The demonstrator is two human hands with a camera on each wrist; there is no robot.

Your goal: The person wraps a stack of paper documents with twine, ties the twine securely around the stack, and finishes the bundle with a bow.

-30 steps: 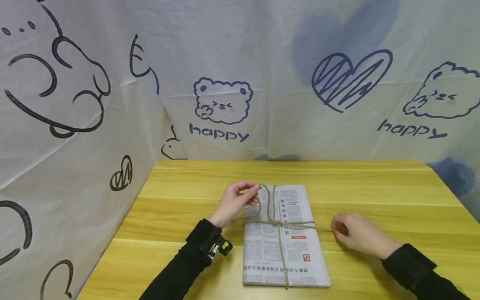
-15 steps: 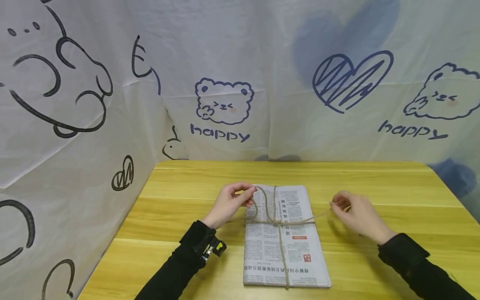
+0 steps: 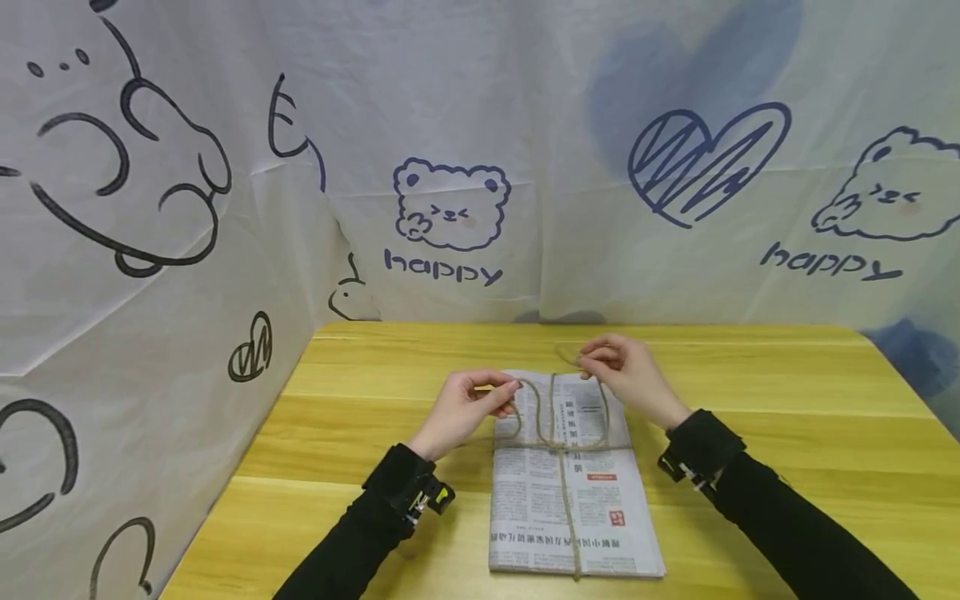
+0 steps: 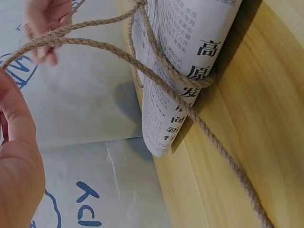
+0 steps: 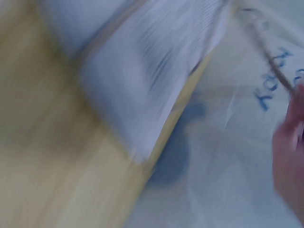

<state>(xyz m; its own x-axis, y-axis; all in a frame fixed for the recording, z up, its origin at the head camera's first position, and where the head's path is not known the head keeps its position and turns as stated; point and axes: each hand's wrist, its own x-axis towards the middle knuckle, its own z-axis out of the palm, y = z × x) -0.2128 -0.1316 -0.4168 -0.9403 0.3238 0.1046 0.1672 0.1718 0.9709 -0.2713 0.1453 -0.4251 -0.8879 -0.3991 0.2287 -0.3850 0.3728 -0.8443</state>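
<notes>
A stack of folded newspapers (image 3: pixel 528 508) lies on the table, bound crosswise with brown twine (image 3: pixel 567 508) that meets at a knot near the middle. My left hand (image 3: pixel 461 408), over the stack's far left corner, pinches one twine end; in the left wrist view that twine (image 4: pixel 156 80) runs from the fingers past the papers and down along the table. Beyond the far edge of the stack, my right hand (image 3: pixel 633 379) pinches the other twine end, a short tail looping out to its left. The right wrist view is blurred, with the hand (image 5: pixel 287 152) at its right edge.
The yellow wood-grain table (image 3: pixel 787 450) extends around the stack. A white cloth (image 3: pixel 570 167) printed with bears and hearts hangs behind it and along the left. Both wrists carry black bands (image 3: pixel 705 446) with small mounted devices.
My right hand has moved from right of the stack up and left to its far edge, carrying its twine end, which now curves upward across the papers. The left hand stays nearly in place.
</notes>
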